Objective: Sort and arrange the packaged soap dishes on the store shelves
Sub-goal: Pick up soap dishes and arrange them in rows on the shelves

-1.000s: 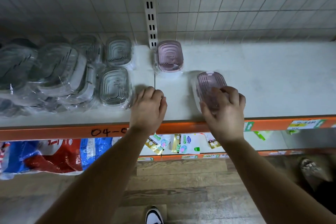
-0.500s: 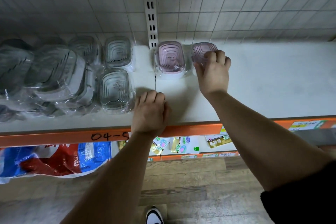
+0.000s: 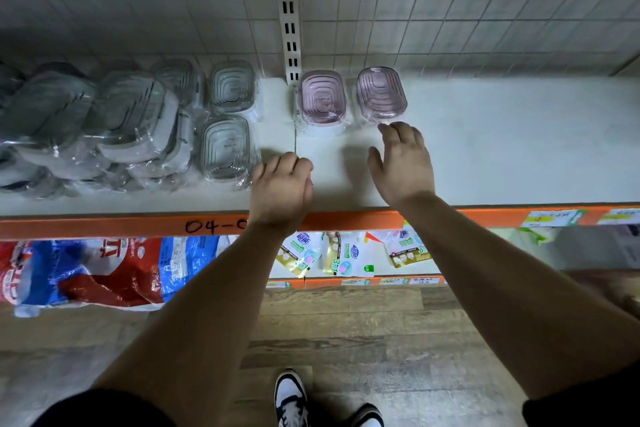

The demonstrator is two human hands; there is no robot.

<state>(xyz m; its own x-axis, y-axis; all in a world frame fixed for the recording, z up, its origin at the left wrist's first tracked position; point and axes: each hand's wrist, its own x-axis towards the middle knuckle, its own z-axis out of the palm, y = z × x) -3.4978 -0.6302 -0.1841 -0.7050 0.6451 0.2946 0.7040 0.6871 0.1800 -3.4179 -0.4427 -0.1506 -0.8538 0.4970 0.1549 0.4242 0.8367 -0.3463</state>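
Two pink packaged soap dishes lie side by side at the back of the white shelf (image 3: 502, 149): one (image 3: 322, 98) by the slotted upright, the other (image 3: 381, 94) to its right. My right hand (image 3: 403, 163) hovers just in front of the right one, fingers apart, holding nothing. My left hand (image 3: 281, 186) rests near the shelf's front edge with fingers curled and nothing in it. Two grey-green packaged dishes (image 3: 231, 87) (image 3: 227, 146) lie in a column left of the pink ones. Further left, a loose heap of grey dishes (image 3: 104, 125) in plastic wrap.
The shelf's orange front rail (image 3: 346, 220) bears "04-". A slotted upright (image 3: 290, 35) stands against the tiled back wall. Red and blue bags (image 3: 100, 270) and small sachets (image 3: 332, 253) lie on the lower shelf. My shoes (image 3: 291, 399) stand on wood flooring.
My right hand carried the second pink dish from the front of the shelf to the back, set it beside the first, let go and drew back. My left hand stayed put.
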